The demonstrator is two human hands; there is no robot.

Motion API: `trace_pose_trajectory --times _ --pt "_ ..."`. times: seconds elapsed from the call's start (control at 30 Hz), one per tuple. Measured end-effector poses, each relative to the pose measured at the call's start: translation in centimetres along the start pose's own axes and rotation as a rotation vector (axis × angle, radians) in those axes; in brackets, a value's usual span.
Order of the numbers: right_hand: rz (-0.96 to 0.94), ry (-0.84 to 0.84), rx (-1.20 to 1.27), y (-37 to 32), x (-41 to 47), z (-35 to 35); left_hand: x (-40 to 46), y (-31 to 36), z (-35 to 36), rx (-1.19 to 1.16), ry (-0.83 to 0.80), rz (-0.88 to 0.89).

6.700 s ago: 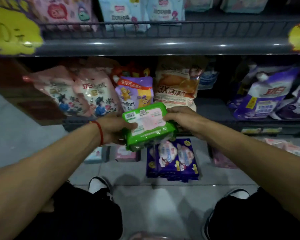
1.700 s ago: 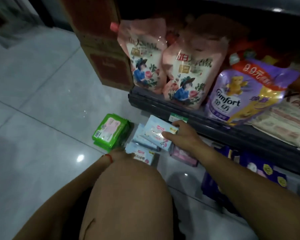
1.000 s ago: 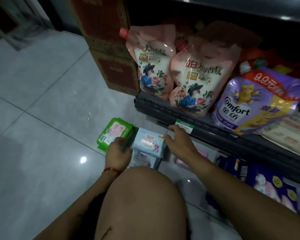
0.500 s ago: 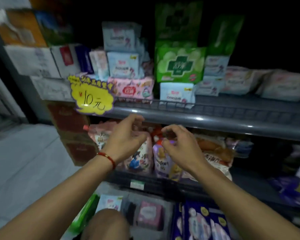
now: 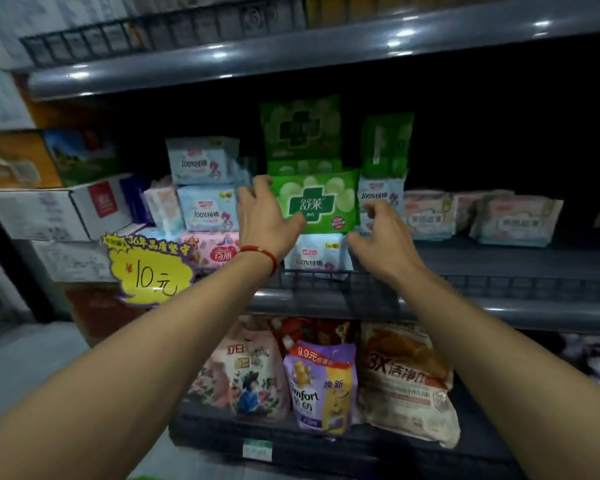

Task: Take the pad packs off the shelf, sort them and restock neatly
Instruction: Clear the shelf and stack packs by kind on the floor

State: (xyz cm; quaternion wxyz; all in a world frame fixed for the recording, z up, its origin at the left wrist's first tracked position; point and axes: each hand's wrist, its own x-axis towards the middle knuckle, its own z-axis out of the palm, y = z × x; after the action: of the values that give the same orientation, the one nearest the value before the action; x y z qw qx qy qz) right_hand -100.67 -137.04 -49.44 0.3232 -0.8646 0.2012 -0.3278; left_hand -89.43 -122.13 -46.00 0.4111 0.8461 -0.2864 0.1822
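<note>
On the middle shelf [image 5: 499, 306] a green pad pack [image 5: 321, 202] lies on a light-blue pack [image 5: 312, 259]. My left hand [image 5: 262, 220] is at the green pack's left end, fingers straight and thumb touching its front. My right hand [image 5: 383, 239] hovers at its lower right corner with fingers loosely curled, holding nothing. Two taller green packs [image 5: 302, 129] stand behind. Light-blue packs [image 5: 205, 188] are stacked to the left over a pink pack [image 5: 207, 249]. Another light-blue pack [image 5: 378, 197] stands to the right, and pale packs [image 5: 513, 218] lie further right.
A low wire rail [image 5: 516, 285] runs along the shelf front. A yellow price sign [image 5: 149, 277] hangs at the left. Cardboard boxes [image 5: 56, 211] sit at the far left. Detergent refill pouches [image 5: 321, 386] fill the shelf below. Another shelf edge [image 5: 291, 46] runs overhead.
My view rose from the packs on the floor to the middle shelf. Both hands, holding nothing, moved up and forward from below the shelf rail to the green pack.
</note>
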Motion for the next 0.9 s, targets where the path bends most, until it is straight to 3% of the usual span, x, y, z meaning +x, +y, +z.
trace_pose_trajectory --times 0.27,0.53,0.63,0.8,0.9 --pt "0.082 -0.036 0.178 -1.1 5.9 1.3 4.8 -1.3 1.0 -0.23 -0.169 -0.353" --pt "0.071 0.097 0.317 -1.0 4.2 -0.8 2.9 -0.6 0.9 -0.422 -0.119 -0.154" --pt "0.054 0.073 0.345 -1.0 3.6 -3.4 2.0 0.2 0.5 -0.633 -0.141 -0.227" --pt "0.065 0.246 -0.005 0.4 7.8 -5.3 -1.5 -0.1 0.4 -0.924 -0.046 -0.45" --pt "0.141 0.182 -0.22 0.6 12.6 -4.9 -3.9 -2.2 0.7 -1.086 0.035 -0.518"
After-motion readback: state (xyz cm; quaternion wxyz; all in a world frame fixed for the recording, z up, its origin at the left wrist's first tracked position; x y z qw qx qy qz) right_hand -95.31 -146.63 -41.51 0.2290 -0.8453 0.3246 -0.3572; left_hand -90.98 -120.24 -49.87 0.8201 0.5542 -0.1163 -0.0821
